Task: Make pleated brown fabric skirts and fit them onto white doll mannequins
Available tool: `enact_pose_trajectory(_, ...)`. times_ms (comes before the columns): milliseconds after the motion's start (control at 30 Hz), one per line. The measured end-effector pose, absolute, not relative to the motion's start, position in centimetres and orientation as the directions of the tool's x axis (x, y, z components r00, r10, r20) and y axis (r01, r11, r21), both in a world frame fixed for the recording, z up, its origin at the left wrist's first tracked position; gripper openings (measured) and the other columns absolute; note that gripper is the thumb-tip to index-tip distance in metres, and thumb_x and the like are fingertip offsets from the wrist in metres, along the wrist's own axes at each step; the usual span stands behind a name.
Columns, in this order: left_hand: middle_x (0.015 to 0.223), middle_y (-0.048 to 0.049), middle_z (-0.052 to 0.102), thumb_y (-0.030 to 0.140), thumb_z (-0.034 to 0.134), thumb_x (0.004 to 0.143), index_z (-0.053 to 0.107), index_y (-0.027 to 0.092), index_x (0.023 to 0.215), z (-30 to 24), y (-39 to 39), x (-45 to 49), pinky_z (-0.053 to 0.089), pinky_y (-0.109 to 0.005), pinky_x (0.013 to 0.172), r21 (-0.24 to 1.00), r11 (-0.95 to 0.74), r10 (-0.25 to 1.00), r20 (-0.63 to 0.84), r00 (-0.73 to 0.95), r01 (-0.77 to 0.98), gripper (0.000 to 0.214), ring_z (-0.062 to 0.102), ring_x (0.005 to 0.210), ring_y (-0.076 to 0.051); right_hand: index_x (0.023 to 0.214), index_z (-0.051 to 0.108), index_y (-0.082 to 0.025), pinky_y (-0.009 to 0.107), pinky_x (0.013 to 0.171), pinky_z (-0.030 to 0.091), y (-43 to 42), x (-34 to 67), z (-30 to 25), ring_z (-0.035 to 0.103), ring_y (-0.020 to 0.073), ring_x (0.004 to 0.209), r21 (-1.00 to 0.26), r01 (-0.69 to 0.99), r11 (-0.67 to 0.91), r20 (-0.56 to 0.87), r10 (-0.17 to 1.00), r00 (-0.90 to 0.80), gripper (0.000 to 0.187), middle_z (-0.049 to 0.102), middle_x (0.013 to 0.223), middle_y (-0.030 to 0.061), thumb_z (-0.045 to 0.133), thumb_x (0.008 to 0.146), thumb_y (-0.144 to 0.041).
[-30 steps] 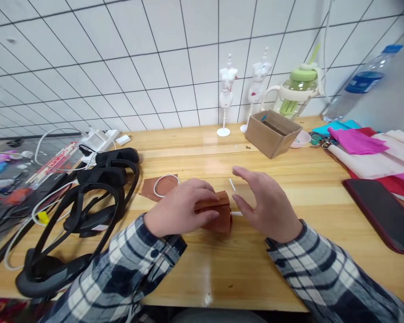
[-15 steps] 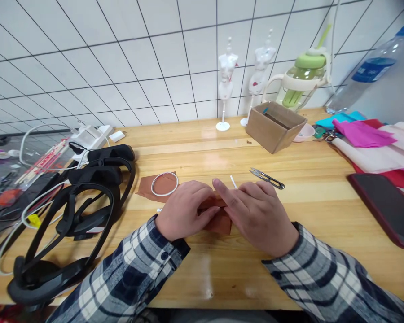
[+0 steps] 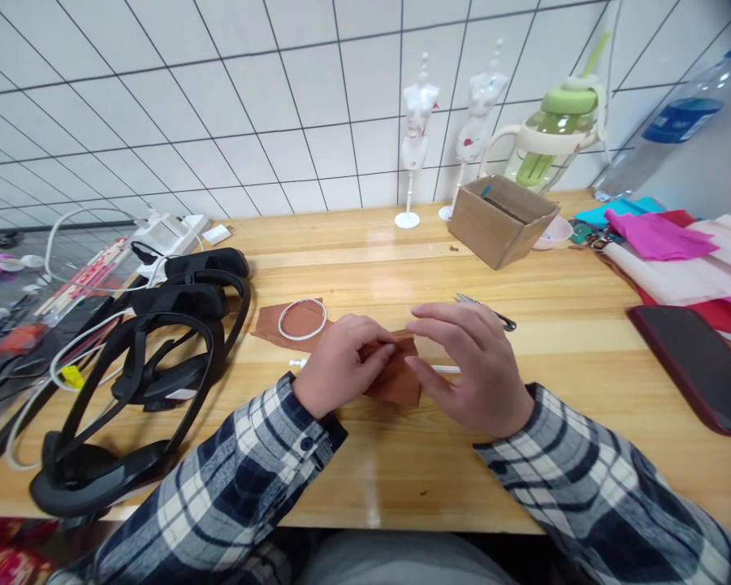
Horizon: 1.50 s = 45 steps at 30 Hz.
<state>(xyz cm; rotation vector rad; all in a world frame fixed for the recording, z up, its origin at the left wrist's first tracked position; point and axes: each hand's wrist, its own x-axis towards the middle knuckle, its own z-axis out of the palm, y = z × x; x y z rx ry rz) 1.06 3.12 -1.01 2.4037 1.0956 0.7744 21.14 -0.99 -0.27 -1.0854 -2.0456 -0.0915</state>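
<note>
My left hand [image 3: 344,361] pinches the folded upper edge of a brown piece of fabric [image 3: 399,380] between thumb and fingers, above the wooden table. To its right, my right hand [image 3: 478,366] is open, thumb and fingers spread beside the fabric's right edge. A thin white stick [image 3: 446,370] shows partly behind the right hand. Beyond that hand lie thread snips [image 3: 507,322], partly covered by it. Left of my left hand, a white ring [image 3: 303,319] rests on a second brown fabric piece [image 3: 269,327]. Small white beads [image 3: 297,362] lie near the left wrist.
Black headsets with straps [image 3: 140,382] and cables crowd the left. Two small white mannequins [image 3: 415,146], a cardboard box [image 3: 493,236] and a green-lidded jug [image 3: 554,138] stand at the back. A phone [image 3: 700,366] and coloured fabrics [image 3: 663,240] lie on the right.
My right hand has let go of the fabric and moved slightly right, its fingers spreading. My left hand keeps its pinch. The whole view has shifted a little.
</note>
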Motion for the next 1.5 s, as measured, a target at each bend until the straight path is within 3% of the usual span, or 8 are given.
enact_pose_trajectory(67,0.082,-0.0032,0.069,0.019,0.061,0.085,0.068,0.018,0.089,-1.3,3.0,1.3,0.046,-0.032,0.076,0.584,-0.592,0.795,0.314,0.519,0.555,0.007,0.06,0.079,-0.017,0.089,0.064,-0.023,0.041,0.098,0.04,-0.8,21.3,-0.1,0.058,0.0225,0.109,-0.39,0.657,0.645,0.62,0.712,-0.33,0.005,0.064,0.121,0.0059,0.06,0.086,-0.024)
enact_pose_trajectory(133,0.081,-0.003,0.069,0.019,0.062,0.084,0.068,0.018,0.087,-1.5,2.9,1.5,0.046,-0.032,0.075,0.603,-0.581,0.803,0.316,0.505,0.547,0.006,0.06,0.078,-0.017,0.081,0.065,-0.023,0.044,0.1,0.039,-0.6,21.5,-0.2,0.056,0.0237,0.112,-0.425,0.678,0.6,0.536,0.77,-0.346,0.007,0.063,0.123,0.005,0.06,0.086,-0.023)
enact_pose_trajectory(267,0.082,-0.0038,0.069,0.018,0.061,0.084,0.07,0.018,0.089,-1.6,2.8,1.6,0.046,-0.033,0.076,0.609,-0.584,0.801,0.326,0.502,0.536,0.009,0.061,0.079,-0.018,0.085,0.069,-0.027,0.048,0.1,0.039,-0.4,21.5,-0.8,0.055,0.0261,0.113,-0.397,0.756,0.52,0.453,0.828,-0.332,0.007,0.063,0.125,0.0014,0.062,0.086,-0.026)
enact_pose_trajectory(567,0.085,-0.004,0.071,0.02,0.064,0.083,0.071,0.018,0.091,-1.4,2.7,1.7,0.047,-0.033,0.078,0.663,-0.576,0.799,0.334,0.5,0.478,0.01,0.062,0.081,-0.017,0.084,0.071,-0.028,0.047,0.099,0.04,-0.2,21.7,-1.2,0.057,0.025,0.107,-0.363,0.798,0.482,0.452,0.84,-0.301,0.008,0.066,0.12,-0.0008,0.063,0.085,-0.028)
enact_pose_trajectory(1000,0.087,-0.0018,0.069,0.026,0.067,0.081,0.07,0.021,0.082,-1.6,2.5,2.2,0.041,-0.037,0.082,0.584,-0.573,0.817,0.358,0.452,0.575,0.006,0.061,0.082,-0.018,0.079,0.073,-0.028,0.044,0.092,0.04,-0.5,21.5,-1.0,0.061,0.024,0.103,-0.371,0.793,0.483,0.474,0.833,-0.285,0.009,0.068,0.118,-0.0011,0.066,0.084,-0.03)
enact_pose_trajectory(1233,0.08,-0.0017,0.066,0.024,0.066,0.08,0.068,0.02,0.079,-1.6,2.3,2.7,0.043,-0.035,0.079,0.605,-0.575,0.815,0.369,0.447,0.551,0.005,0.059,0.078,-0.017,0.079,0.075,-0.03,0.04,0.08,0.041,-0.9,21.7,-0.5,0.067,0.0223,0.09,-0.337,0.82,0.463,0.503,0.824,-0.259,0.012,0.073,0.11,-0.0015,0.066,0.083,-0.038)
enact_pose_trajectory(1400,0.084,-0.0031,0.066,0.016,0.065,0.078,0.068,0.019,0.079,-1.9,2.3,2.6,0.045,-0.034,0.078,0.641,-0.565,0.821,0.37,0.436,0.52,0.004,0.059,0.082,-0.018,0.107,0.068,-0.025,0.037,0.078,0.046,-0.6,22.3,-0.2,0.068,0.0216,0.092,-0.377,0.826,0.419,0.537,0.826,-0.174,0.024,0.073,0.108,0.0023,0.06,0.086,-0.031)
enact_pose_trajectory(1500,0.086,-0.0037,0.066,0.016,0.064,0.08,0.068,0.019,0.082,-2.1,2.3,2.6,0.046,-0.034,0.08,0.652,-0.569,0.817,0.382,0.432,0.501,0.005,0.059,0.084,-0.018,0.112,0.066,-0.025,0.038,0.084,0.045,-0.3,22.6,-0.3,0.065,0.0234,0.099,-0.332,0.792,0.513,0.537,0.793,-0.289,0.029,0.07,0.114,0.0025,0.062,0.085,-0.034)
